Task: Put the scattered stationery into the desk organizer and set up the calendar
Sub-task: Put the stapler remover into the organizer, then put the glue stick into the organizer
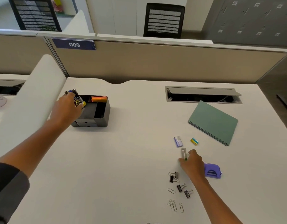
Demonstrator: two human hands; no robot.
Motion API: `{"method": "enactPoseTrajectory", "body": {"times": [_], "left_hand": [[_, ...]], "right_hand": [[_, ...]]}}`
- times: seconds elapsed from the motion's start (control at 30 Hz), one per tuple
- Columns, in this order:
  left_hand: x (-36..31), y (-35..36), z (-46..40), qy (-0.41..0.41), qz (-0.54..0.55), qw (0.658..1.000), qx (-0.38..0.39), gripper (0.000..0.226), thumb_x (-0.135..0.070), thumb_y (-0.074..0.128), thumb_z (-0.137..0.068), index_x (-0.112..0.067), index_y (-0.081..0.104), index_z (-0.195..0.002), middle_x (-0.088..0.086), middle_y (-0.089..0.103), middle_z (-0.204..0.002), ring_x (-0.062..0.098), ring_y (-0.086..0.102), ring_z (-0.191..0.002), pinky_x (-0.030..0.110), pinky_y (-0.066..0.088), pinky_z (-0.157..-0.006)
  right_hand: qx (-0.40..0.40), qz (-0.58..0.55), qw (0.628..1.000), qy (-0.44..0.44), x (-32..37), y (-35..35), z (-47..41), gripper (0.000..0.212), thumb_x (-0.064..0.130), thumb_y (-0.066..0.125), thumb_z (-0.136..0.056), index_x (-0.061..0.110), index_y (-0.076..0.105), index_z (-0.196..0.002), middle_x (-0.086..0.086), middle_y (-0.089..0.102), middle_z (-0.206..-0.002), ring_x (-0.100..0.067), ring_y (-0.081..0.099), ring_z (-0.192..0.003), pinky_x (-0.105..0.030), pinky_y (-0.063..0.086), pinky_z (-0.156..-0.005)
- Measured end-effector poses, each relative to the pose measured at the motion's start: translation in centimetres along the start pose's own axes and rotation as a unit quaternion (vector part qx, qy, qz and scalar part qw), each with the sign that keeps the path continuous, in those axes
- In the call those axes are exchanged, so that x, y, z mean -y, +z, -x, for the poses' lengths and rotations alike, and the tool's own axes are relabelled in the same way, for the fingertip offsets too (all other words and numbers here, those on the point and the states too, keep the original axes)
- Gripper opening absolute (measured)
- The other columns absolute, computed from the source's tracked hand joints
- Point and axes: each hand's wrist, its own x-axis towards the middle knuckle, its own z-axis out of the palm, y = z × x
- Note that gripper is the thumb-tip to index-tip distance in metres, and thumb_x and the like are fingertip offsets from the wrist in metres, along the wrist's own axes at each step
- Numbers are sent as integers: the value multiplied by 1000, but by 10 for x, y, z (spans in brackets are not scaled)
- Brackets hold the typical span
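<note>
A black desk organizer [102, 116] stands at the desk's left, with orange sticky notes [98, 99] in a back compartment. My left hand [67, 106] grips a bunch of pens and markers [76, 96] at the organizer's left rear corner. My right hand [193, 164] pinches a small silver clip-like item with a green end [183, 153] on the desk. A green spiral-bound calendar [214, 122] lies flat at the right. Binder clips [180, 183] and paper clips [174, 205] lie near the front.
A purple hole punch [213, 171] sits behind my right hand. A staples box [178, 141] and a yellow eraser [194, 141] lie above it. An open cable hatch [202, 94] is set in the desk's back right. A beige partition [155, 62] closes the rear.
</note>
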Motion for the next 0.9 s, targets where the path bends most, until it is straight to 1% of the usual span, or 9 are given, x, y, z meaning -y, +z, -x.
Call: {"method": "enactPoseTrajectory", "body": {"times": [0.1, 0.17, 0.27, 0.33, 0.47, 0.57, 0.67, 0.8, 0.9], "left_hand": [[0, 0, 16, 1, 8, 1000, 0, 42, -29, 74, -95, -5, 62, -127, 21, 70, -114, 46, 66, -99, 49, 52, -80], [-2, 1, 26, 8, 10, 1000, 2, 41, -30, 72, -96, -9, 61, -129, 16, 70, -118, 42, 67, -100, 47, 52, -78], [-11, 6, 43, 18, 21, 1000, 4, 44, -30, 71, -97, -11, 61, -136, 13, 69, -125, 37, 68, -105, 42, 49, -77], [-21, 10, 59, 30, 60, 998, 13, 47, -30, 72, -96, -14, 61, -139, 9, 70, -127, 31, 70, -109, 40, 52, -82], [-41, 36, 102, 161, 141, 974, 72, 51, -29, 78, -92, -20, 62, -140, 1, 70, -121, 17, 71, -100, 36, 59, -85], [-59, 51, 130, 237, 201, 937, 158, 62, -34, 73, -96, -36, 48, -152, -9, 60, -140, 5, 61, -116, 34, 57, -99], [-70, 58, 146, 290, 200, 917, 188, 61, -35, 67, -100, -43, 44, -155, -14, 53, -152, 4, 52, -134, 27, 48, -112], [-66, 51, 152, 255, 320, 894, 185, 40, -23, 70, -99, -28, 67, -139, -13, 72, -125, 8, 68, -111, 26, 59, -93], [-55, 43, 150, 178, 371, 894, 178, 34, -26, 73, -95, -22, 73, -129, -13, 76, -113, 8, 72, -104, 23, 61, -87]], "right_hand": [[-10, 13, 1000, -12, 0, 1, -3, 33, 25, 73, -91, 8, 57, -115, -6, 67, -97, -22, 64, -80, -36, 57, -69], [-19, -8, 1000, -20, 5, 1, -2, 30, 23, 72, -91, 9, 58, -113, -3, 66, -91, -20, 65, -76, -34, 56, -64], [-35, -49, 997, -57, 22, -1, 5, 28, 24, 73, -91, 14, 59, -112, -1, 68, -89, -18, 65, -72, -28, 48, -55], [-29, -84, 990, -107, 40, -3, 15, 24, 23, 73, -90, 18, 59, -109, 1, 69, -92, -17, 66, -74, -24, 44, -54], [19, -144, 961, -234, 84, 0, 38, 16, 22, 72, -89, 28, 66, -103, 11, 65, -95, -4, 63, -79, -26, 50, -63], [79, -173, 926, -325, 115, 6, 53, 25, 21, 74, -90, 25, 73, -115, 9, 62, -102, -7, 64, -87, -25, 55, -79], [121, -208, 914, -326, 143, 2, 69, 34, 21, 84, -85, 23, 72, -117, 7, 68, -103, -10, 67, -84, -17, 55, -76], [153, -306, 901, -268, 168, -6, 82, 34, 19, 91, -76, 21, 67, -101, 0, 76, -87, -17, 74, -73, -30, 64, -73], [173, -355, 883, -255, 181, -8, 90, 35, 18, 92, -76, 17, 67, -100, -4, 78, -88, -21, 78, -74, -34, 65, -76]]}}
